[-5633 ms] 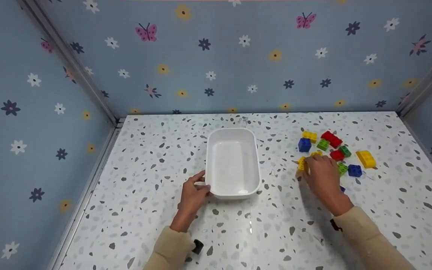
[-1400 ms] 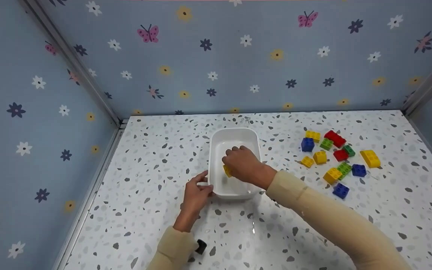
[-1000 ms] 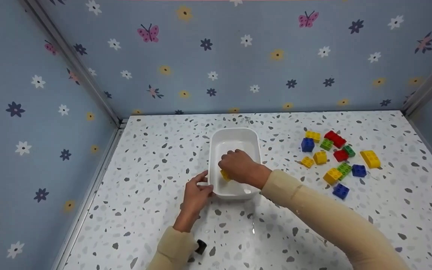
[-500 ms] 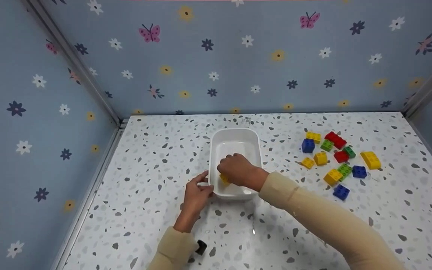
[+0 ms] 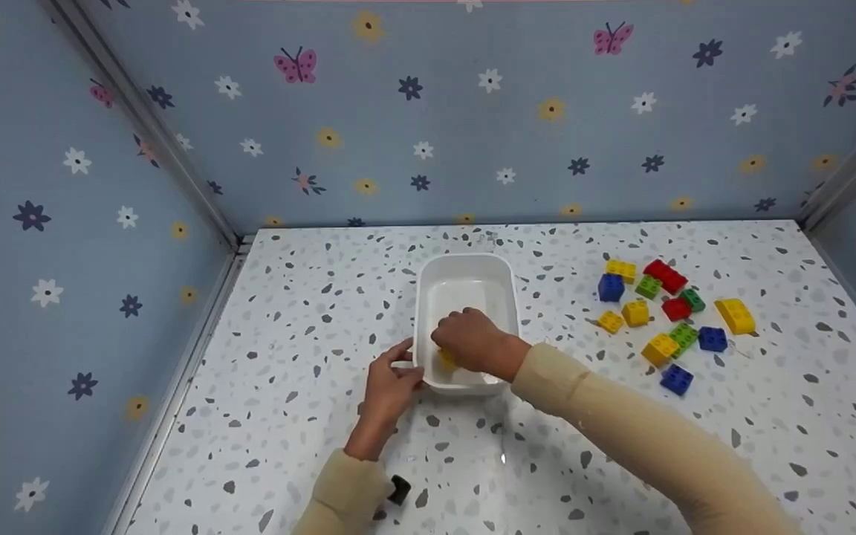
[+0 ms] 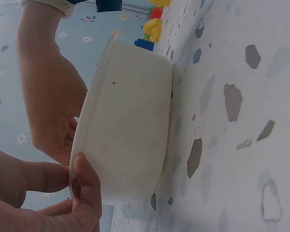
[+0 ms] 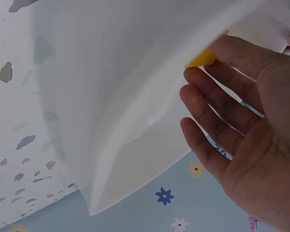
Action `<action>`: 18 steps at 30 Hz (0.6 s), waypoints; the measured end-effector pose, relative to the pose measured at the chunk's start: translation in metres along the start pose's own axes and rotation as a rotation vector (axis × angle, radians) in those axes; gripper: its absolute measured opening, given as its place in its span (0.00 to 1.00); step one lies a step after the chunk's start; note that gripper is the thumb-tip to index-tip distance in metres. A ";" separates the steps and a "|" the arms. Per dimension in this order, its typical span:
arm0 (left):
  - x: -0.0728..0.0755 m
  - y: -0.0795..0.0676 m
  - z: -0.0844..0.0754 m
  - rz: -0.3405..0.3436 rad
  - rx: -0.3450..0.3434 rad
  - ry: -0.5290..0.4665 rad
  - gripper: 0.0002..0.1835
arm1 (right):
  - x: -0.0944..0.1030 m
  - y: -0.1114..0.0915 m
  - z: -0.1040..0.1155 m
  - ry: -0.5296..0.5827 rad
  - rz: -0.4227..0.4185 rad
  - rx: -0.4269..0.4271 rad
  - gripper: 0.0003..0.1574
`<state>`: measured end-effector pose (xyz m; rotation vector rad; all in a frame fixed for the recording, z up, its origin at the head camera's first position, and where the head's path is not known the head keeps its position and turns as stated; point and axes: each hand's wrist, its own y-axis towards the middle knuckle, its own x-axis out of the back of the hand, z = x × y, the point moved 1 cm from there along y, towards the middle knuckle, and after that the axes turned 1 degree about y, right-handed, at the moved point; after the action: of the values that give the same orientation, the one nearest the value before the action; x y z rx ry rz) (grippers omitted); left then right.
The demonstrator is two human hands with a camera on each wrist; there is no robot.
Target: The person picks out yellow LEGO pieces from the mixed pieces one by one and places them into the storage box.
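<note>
A white plastic tub (image 5: 472, 291) stands on the speckled tabletop. My left hand (image 5: 387, 388) grips its near left rim; in the left wrist view, thumb and fingers pinch the rim of the tub (image 6: 128, 116). Inside the tub is my right hand (image 5: 474, 340), low toward the near left part of the floor. It pinches a yellow toy building brick (image 5: 446, 361) between thumb and index finger. The right wrist view shows part of this yellow brick (image 7: 203, 59) past the fingertips, while the other fingers stay loosely bent. Most of the brick is hidden by the hand.
To the right lie several loose bricks: yellow ones (image 5: 634, 313), blue ones (image 5: 676, 379), green ones (image 5: 683, 339) and red ones (image 5: 666, 276). A long yellow brick (image 5: 735, 316) lies farthest right. Flower-patterned panels (image 5: 458, 134) wall the table at the back and sides.
My right hand has moved left from the brick pile into the tub with a yellow brick, then sunk lower toward the tub's floor. The left hand has kept its grip on the tub.
</note>
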<state>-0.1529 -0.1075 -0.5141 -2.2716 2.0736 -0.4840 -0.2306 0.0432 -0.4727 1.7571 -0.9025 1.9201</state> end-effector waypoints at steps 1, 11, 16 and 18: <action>0.000 0.000 0.000 0.000 0.000 0.003 0.30 | -0.001 0.000 0.000 -0.001 0.007 -0.005 0.15; 0.000 0.000 -0.002 -0.001 -0.008 -0.005 0.30 | -0.002 -0.002 -0.002 -0.018 0.029 -0.016 0.16; 0.000 0.000 0.000 -0.002 -0.008 -0.026 0.29 | 0.006 -0.010 -0.008 0.036 -0.023 -0.011 0.16; 0.000 0.000 0.000 -0.002 -0.006 -0.031 0.29 | 0.009 -0.015 -0.012 0.061 -0.057 -0.015 0.17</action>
<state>-0.1532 -0.1072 -0.5139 -2.2691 2.0619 -0.4408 -0.2310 0.0608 -0.4606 1.6884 -0.8342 1.9144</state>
